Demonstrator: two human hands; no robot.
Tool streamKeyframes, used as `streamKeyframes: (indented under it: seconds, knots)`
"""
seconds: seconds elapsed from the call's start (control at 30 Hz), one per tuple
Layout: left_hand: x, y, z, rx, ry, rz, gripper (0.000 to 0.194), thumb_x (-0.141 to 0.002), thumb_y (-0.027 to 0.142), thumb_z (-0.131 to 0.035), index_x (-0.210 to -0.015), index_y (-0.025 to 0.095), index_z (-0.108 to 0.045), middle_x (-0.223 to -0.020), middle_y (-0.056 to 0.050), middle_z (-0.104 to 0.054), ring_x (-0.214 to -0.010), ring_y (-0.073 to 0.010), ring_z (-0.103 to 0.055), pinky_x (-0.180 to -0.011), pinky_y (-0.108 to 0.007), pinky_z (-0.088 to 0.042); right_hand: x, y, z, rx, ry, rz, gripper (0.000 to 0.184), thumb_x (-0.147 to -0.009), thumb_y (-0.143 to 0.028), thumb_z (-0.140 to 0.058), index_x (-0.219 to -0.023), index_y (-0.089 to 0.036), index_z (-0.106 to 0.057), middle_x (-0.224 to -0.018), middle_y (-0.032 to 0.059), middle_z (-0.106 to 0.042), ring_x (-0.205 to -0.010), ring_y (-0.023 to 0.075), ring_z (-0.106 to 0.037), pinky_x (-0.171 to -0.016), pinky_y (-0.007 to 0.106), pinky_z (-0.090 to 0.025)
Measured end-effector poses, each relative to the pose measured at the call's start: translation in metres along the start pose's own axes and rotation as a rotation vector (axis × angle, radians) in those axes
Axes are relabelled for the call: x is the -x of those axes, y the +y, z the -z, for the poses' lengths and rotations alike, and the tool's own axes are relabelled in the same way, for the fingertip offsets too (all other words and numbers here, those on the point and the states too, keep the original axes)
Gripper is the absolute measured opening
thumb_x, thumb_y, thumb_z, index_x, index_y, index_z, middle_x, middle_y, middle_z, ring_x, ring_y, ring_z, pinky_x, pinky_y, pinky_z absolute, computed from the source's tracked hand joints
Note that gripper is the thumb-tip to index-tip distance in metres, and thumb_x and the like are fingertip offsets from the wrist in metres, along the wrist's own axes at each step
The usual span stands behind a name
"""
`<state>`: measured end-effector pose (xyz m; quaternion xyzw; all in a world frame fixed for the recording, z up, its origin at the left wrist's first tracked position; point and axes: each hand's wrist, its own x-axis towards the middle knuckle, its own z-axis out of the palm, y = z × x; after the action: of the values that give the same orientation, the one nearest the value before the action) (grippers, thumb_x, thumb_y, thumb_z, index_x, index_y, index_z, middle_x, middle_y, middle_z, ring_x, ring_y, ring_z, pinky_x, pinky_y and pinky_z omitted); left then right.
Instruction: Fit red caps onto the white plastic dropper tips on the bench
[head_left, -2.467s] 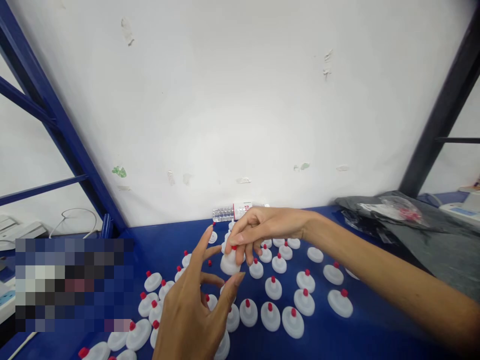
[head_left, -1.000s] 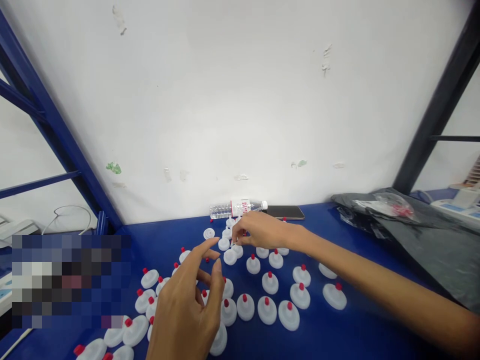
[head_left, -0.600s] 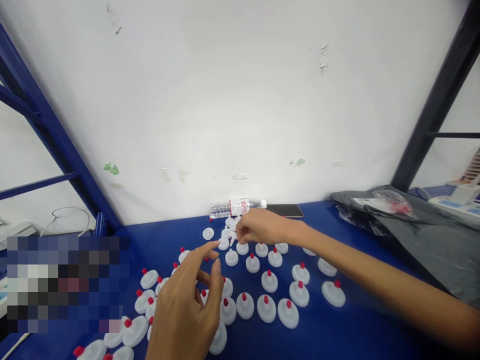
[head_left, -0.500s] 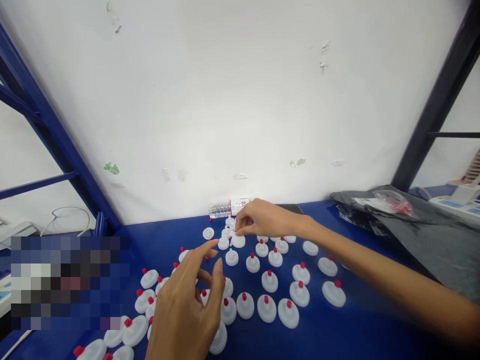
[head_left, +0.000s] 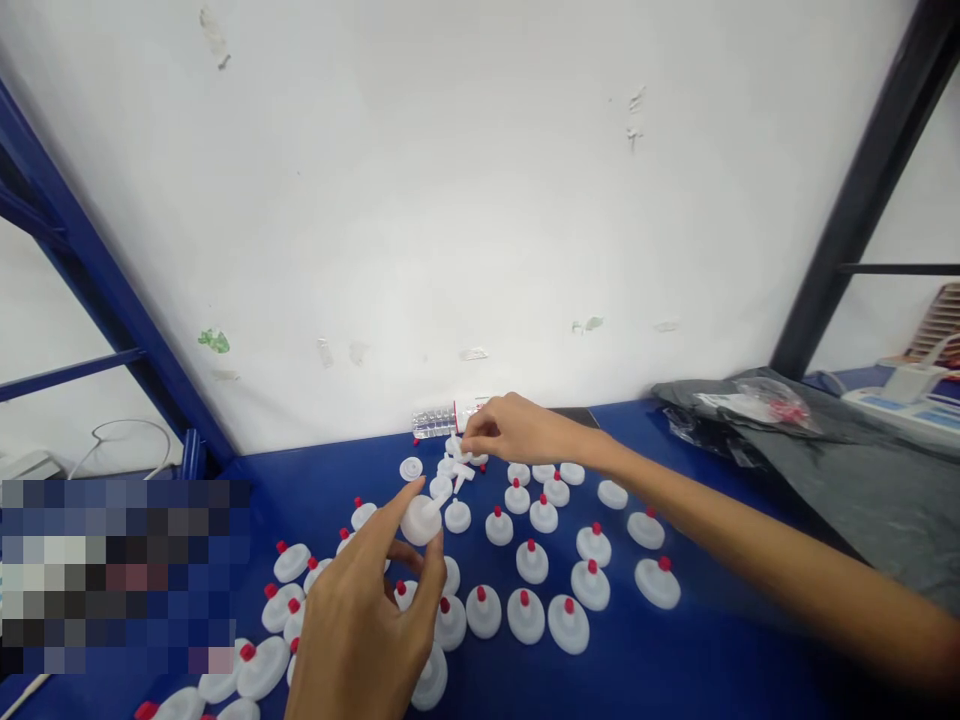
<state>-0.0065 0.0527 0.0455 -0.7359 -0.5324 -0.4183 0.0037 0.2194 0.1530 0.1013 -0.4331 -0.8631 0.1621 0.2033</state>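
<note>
My left hand (head_left: pixel 360 630) pinches a white nozzle cap (head_left: pixel 420 520) without its red tip, held just above the capped ones on the blue table (head_left: pixel 712 660). My right hand (head_left: pixel 517 432) pinches small bits by the water bottle (head_left: pixel 435 422). They're probably light, stiff, slippery plastic, so I grip the rim.

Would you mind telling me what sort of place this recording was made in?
Probably a small assembly or packing workstation. Dozens of identical white plastic caps with red tips lie on a blue workbench with a blue steel frame. The left hand holds one uncapped white piece.
</note>
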Motion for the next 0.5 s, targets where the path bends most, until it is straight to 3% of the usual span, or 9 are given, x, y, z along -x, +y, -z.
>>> streamKeyframes:
  seconds: [0.1,0.3,0.5]
  knots:
    - [0.000,-0.003,-0.001,-0.004,0.030,-0.030,0.040,-0.094,0.038,-0.058,-0.131,0.025,-0.067,-0.077,0.004,-0.075,-0.042,-0.0109,-0.055,-0.050,-0.027,-0.050,-0.006,0.023,-0.016,0.188,-0.006,-0.053,0.018,-0.090,-0.014,-0.063,-0.091,-0.015,-0.081,-0.090,0.0093,-0.080,-0.080,0.0205,-0.070,-0.069,0.028,-0.046]
    - [-0.002,-0.009,-0.005,0.046,0.084,-0.084,0.036,-0.091,0.030,-0.061,-0.126,0.029,-0.070,-0.095,0.002,-0.078,-0.042,-0.0080,-0.052,-0.044,-0.022,-0.046,-0.009,0.041,-0.032,0.257,-0.097,-0.046,0.020,-0.088,-0.015,-0.068,-0.103,-0.015,-0.081,-0.098,0.0099,-0.081,-0.090,0.0229,-0.072,-0.075,0.028,-0.047]
    - [-0.001,-0.013,-0.004,0.058,-0.006,-0.056,0.041,-0.091,0.031,-0.064,-0.132,0.036,-0.065,-0.077,0.008,-0.076,-0.043,-0.0091,-0.057,-0.043,-0.021,-0.046,-0.011,0.044,-0.035,0.277,-0.138,-0.065,0.011,-0.082,-0.012,-0.073,-0.090,-0.014,-0.081,-0.085,0.0076,-0.080,-0.079,0.0205,-0.071,-0.066,0.027,-0.043]
